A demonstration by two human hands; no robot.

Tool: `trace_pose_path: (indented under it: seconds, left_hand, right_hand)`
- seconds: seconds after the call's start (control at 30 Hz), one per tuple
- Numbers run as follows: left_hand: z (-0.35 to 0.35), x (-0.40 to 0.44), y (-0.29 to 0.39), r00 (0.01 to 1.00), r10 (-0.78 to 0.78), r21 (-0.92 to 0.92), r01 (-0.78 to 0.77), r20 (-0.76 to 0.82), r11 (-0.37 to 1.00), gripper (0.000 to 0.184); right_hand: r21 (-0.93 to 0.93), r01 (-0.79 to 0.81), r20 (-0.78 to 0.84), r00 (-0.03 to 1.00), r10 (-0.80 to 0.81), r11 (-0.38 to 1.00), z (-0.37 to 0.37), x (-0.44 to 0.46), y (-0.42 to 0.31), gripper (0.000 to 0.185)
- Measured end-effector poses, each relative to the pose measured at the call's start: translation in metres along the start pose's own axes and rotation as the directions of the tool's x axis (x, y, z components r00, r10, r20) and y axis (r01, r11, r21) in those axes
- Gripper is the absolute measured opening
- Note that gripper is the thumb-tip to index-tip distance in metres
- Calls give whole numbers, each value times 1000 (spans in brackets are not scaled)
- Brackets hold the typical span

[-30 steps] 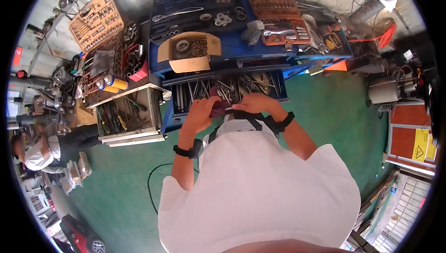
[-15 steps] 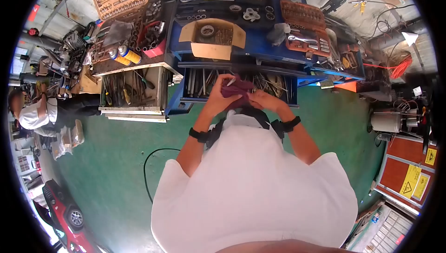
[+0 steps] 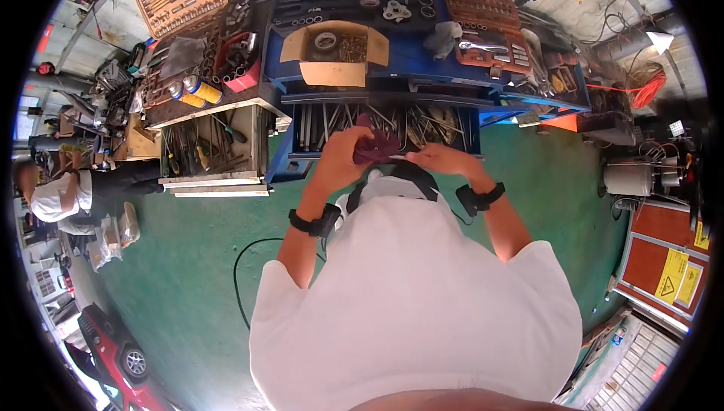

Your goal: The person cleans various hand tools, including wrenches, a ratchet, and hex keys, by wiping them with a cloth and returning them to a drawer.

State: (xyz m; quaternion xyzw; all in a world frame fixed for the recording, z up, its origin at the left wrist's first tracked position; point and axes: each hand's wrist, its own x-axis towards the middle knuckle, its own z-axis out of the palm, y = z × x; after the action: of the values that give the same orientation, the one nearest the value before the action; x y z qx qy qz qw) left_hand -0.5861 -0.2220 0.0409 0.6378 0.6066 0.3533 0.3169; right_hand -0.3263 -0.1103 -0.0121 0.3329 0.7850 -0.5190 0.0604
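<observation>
My left hand [image 3: 343, 158] is closed around a bunched maroon cloth [image 3: 375, 145] in front of the blue tool cabinet. From the cloth's right side pokes a thin, light metal tool [image 3: 397, 157], whose kind I cannot make out. The fingers of my right hand [image 3: 443, 161] pinch its end. Just beyond both hands is an open drawer [image 3: 474, 130] holding long metal tools [image 3: 326, 118] and several loose pieces. Part of the drawer is hidden behind the cloth and my hands.
On the cabinet top are a cardboard box [image 3: 332, 74] with a tape roll and small hardware, and an orange socket case [image 3: 483, 15]. Another open drawer [image 3: 215, 183] with screwdrivers juts out at left. Two spray cans [image 3: 202, 91] stand above it. A person [image 3: 56, 192] is at far left.
My right hand has moved away from the cloth to the right, and more of the thin metal tool shows between my hands. My left hand has shifted slightly left with the cloth.
</observation>
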Motion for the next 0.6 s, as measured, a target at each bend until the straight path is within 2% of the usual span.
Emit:
trace_pose_path:
  seconds: [0.03, 0.1, 0.13, 0.2, 0.23, 0.3, 0.4, 0.43, 0.5, 0.53, 0.6]
  left_hand:
    - [-1, 0, 2, 1000, 0, -4, 0, -2, 1000, 52]
    - [-2, 0, 5, 989, 149, 184, -144, -13, 972, 46]
    - [-2, 0, 6, 989, 144, 183, -139, -17, 973, 46]
    - [1, 1, 9, 982, 178, 315, -190, 69, 930, 42]
    - [9, 1, 5, 982, 177, 316, -191, 71, 929, 42]
    - [33, 0, -12, 960, 225, 446, -278, 168, 851, 36]
    - [46, -9, -13, 953, 203, 502, -292, 225, 814, 33]
    - [44, -6, -13, 952, 207, 498, -295, 225, 815, 33]
    - [36, -4, -15, 981, 126, 290, -165, 150, 943, 34]
    - [32, -5, -12, 982, 121, 289, -160, 148, 944, 34]
    - [22, -6, -2, 995, -3, -42, -1, -100, 999, 37]
  right_hand:
    - [-3, -2, 2, 1000, 2, 1000, -1, -3, -6, 73]
    - [-188, -31, -68, 997, 19, 982, -6, -13, -20, 71]
    - [-190, -30, -63, 998, 19, 981, -7, -17, -31, 71]
    - [-464, -183, -209, 973, 94, 867, -4, -23, -57, 62]
    - [-462, -183, -209, 973, 94, 868, -1, -25, -71, 62]
    - [-597, -292, -318, 941, 113, 747, 5, -27, -91, 55]
    - [-614, -273, -299, 949, 101, 740, 4, -25, -93, 52]
    - [-615, -277, -302, 948, 104, 738, 2, -26, -91, 52]
    - [-558, -248, -308, 948, 80, 792, -2, -29, -79, 53]
    - [-560, -246, -303, 950, 81, 791, -2, -29, -68, 53]
    - [-333, -129, -251, 967, 44, 934, -1, -26, -45, 56]
